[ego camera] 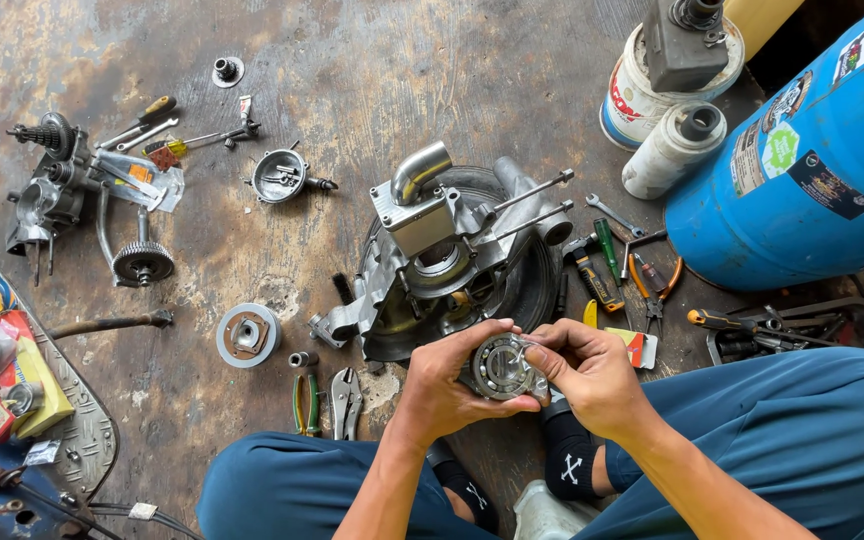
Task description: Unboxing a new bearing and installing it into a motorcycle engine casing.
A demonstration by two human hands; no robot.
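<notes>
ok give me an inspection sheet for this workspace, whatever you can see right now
surface: stained, worn concrete floor; the person sits on it.
job's things: round bearing-like metal part held in the left hand; right hand has its fingers at the part's top edge. Engine casing lies just ahead.
clutter: pliers, locking pliers, round metal disc, screwdrivers, gear assembly, small wrench, orange-handled pliers.
grippers: both hands closed on the round part.
cables: thin wire at lower left.
surroundings: blue drum, white can, tool tray.
</notes>
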